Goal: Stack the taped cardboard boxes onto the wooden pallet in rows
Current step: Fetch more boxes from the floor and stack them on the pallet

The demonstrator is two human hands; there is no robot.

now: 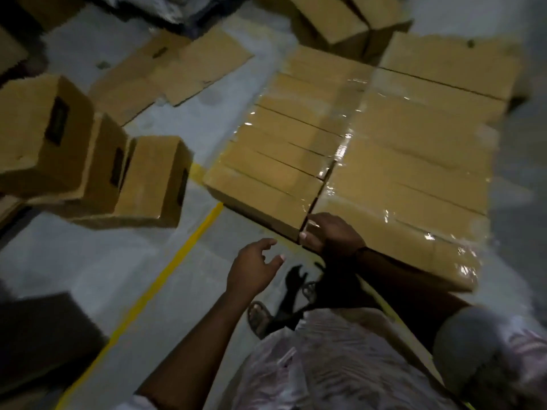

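Two rows of taped cardboard boxes (408, 173) lie side by side in front of me, shiny tape running down their tops; whatever they rest on is hidden beneath them. My right hand (331, 233) rests on the near corner of the closest box in the right row (393, 241), fingers curled over its edge beside the gap between the rows. My left hand (256, 266) hovers over the floor just left of that corner, fingers spread and holding nothing. The left row's nearest box (260, 196) sits just beyond my left hand.
Three more boxes (97, 173) with dark labels lean together on the floor at the left. Flattened cardboard (174, 69) lies behind them, and open boxes (340, 22) stand at the back. A yellow floor line (165, 273) runs diagonally past my sandalled foot (259, 318).
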